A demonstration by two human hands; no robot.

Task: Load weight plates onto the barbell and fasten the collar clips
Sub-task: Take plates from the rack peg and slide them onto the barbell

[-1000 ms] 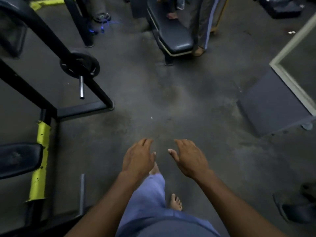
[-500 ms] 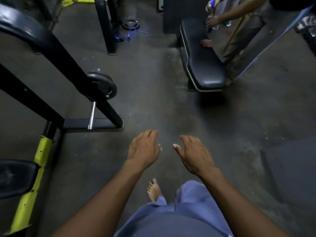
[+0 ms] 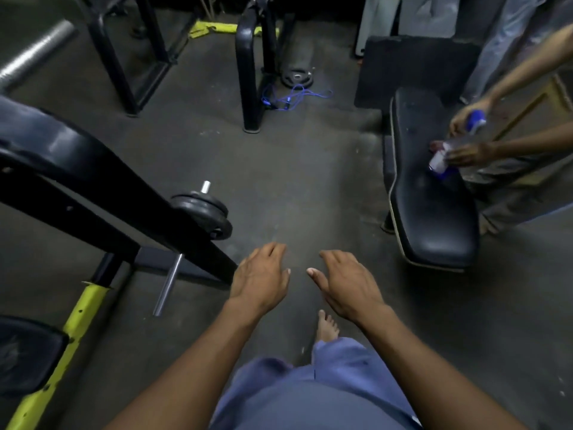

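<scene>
Head view: on my far left a black padded seat (image 3: pixel 26 355) sits low beside a yellow steel upright (image 3: pixel 66 339), and a thick black steel rack frame (image 3: pixel 102 193) slants across that side down to the floor, closing it off. Behind the frame's lower end a stack of round black iron weight plates (image 3: pixel 206 214) rides on a bare chrome barbell sleeve (image 3: pixel 169 282) that pokes out below the frame; its short tip shows above the plates. I cannot tell whether a collar clip sits there. Between the frame and the black padded flat bench (image 3: pixel 434 212) on the right runs an open lane of dark grey, scuffed rubber floor (image 3: pixel 294 187). At its far end stand a black tubular post (image 3: pixel 248 76), a tangled blue cord (image 3: pixel 294 97) and another round black plate lying flat (image 3: pixel 296 77). At the right edge a second person's hands hold a clear water bottle with a blue cap (image 3: pixel 459 144) over the bench.

My left hand (image 3: pixel 260 279) and right hand (image 3: pixel 350 285) hover palm-down over the floor, near each other but apart, fingers loosely spread and curled, holding nothing. The left is just beside the frame's foot. One bare foot (image 3: pixel 327 327) stands below the right wrist.
</scene>
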